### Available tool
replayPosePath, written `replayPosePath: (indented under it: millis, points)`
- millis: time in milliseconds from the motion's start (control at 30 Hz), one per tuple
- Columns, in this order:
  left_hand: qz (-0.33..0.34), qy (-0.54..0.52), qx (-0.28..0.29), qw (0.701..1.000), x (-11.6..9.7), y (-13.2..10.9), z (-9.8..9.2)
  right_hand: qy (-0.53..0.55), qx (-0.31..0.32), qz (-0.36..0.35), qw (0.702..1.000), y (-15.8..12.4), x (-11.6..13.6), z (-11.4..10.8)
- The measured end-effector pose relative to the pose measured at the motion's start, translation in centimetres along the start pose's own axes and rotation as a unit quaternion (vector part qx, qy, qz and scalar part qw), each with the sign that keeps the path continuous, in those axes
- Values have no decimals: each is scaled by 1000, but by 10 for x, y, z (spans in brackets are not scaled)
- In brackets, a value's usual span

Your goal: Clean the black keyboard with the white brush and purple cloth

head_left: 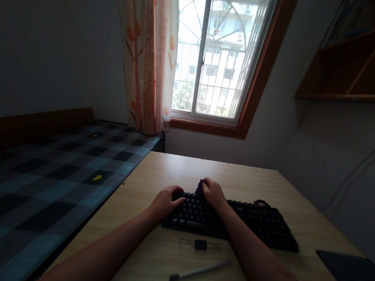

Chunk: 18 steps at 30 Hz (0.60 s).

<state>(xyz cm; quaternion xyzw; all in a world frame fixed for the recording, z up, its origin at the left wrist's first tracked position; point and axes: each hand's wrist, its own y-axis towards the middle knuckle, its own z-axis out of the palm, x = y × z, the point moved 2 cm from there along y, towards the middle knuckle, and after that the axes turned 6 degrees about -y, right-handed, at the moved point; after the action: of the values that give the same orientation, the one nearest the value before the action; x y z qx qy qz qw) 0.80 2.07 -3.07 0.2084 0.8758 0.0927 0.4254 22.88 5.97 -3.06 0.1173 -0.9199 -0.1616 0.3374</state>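
Observation:
A black keyboard lies across the wooden table. My left hand grips its far left corner, fingers curled at the back edge and thumb over the keys. Pinched in my right hand is a dark purple cloth, which meets the keyboard's back row. My right forearm crosses over the keyboard and hides part of its middle. In front of the keyboard rests a keycap puller with wire loops and a black middle. Nearer to me lies a small brush with dark bristles and a pale handle.
A dark flat mat or pad lies at the table's right edge. Left of the table stands a bed with a checked cover. Behind are a curtain and a window; a wooden shelf hangs at upper right.

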Motion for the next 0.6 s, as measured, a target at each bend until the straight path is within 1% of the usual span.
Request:
replayPosePath:
  millis: [100,267,433,600]
  points:
    - [1,2,-1,1000,0,0,0,6,6,-16,1000,-1,1,-2]
    - [0,5,0,1000,0,0,1,27,53,-66,996,-2,4,-3]
    - [4,2,-2,1000,-1,0,1,40,91,-101,990,-3,8,-2]
    - [-30,-20,-10,999,3,-1,3,50,114,-115,986,-5,17,1]
